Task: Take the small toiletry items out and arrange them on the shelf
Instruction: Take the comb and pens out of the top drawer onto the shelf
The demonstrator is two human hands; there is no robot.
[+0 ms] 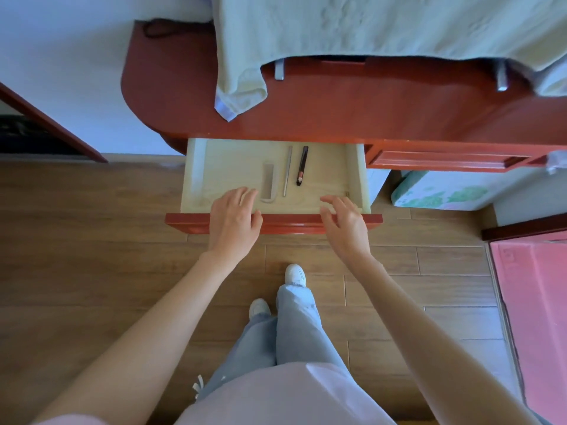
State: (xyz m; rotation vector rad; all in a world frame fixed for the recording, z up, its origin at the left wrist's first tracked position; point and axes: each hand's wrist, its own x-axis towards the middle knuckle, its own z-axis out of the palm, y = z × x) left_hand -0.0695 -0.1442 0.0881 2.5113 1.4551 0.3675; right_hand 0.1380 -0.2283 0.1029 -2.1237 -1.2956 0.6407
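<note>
Lying in one open drawer point(352, 167): one comb point(268, 183), one stick point(287, 170), one pen-like tube point(302, 165); left hand point(234, 222), right hand point(343, 223) loose-fingered, empty.

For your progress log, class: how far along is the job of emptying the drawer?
Done: the drawer is pulled open. In hand: nothing yet; the left hand and right hand reach in over its front, both empty. Left: the comb, the silver stick and the black tube all lie inside, none moved to a shelf.
</note>
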